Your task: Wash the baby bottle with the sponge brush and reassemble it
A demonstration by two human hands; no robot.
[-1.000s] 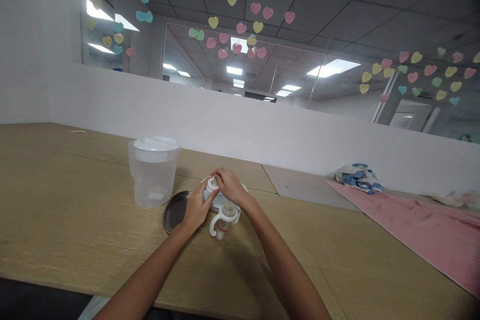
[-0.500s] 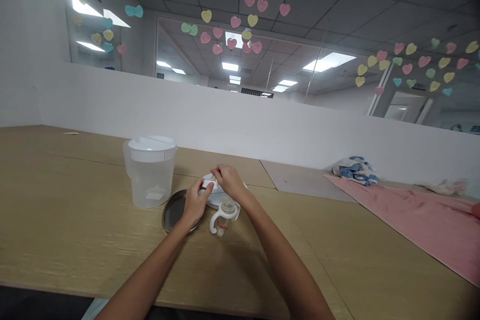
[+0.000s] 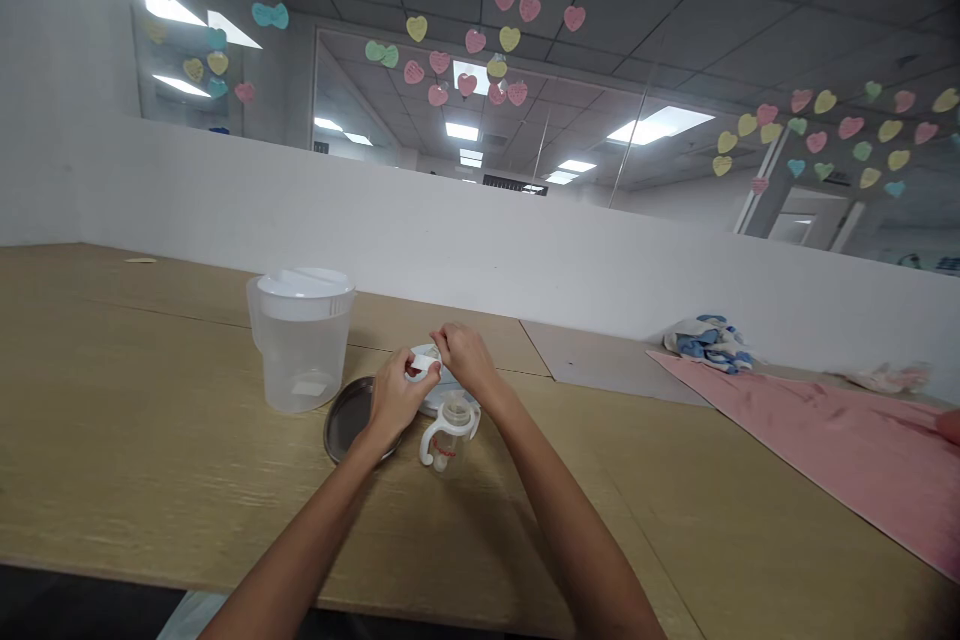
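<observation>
My left hand is closed around a white baby bottle collar, held tilted above the table. The fingers of my right hand pinch the collar's far side, where a clear nipple seems to stick out; the fingertips partly cover it. Just below and nearer me stands the open baby bottle, clear with red print and white side handles. Beneath my left hand lies a dark round metal tray. A pale dish sits behind the bottle, largely covered by my hands.
To the left stands a translucent lidded pitcher. On the right a pink cloth is spread out, with a crumpled blue-and-white cloth at its back corner. A white wall runs behind the wooden table.
The collar has tipped from facing up to lying on its side in my left hand. My right fingers have shifted from its rim to a pinch on its far side.
</observation>
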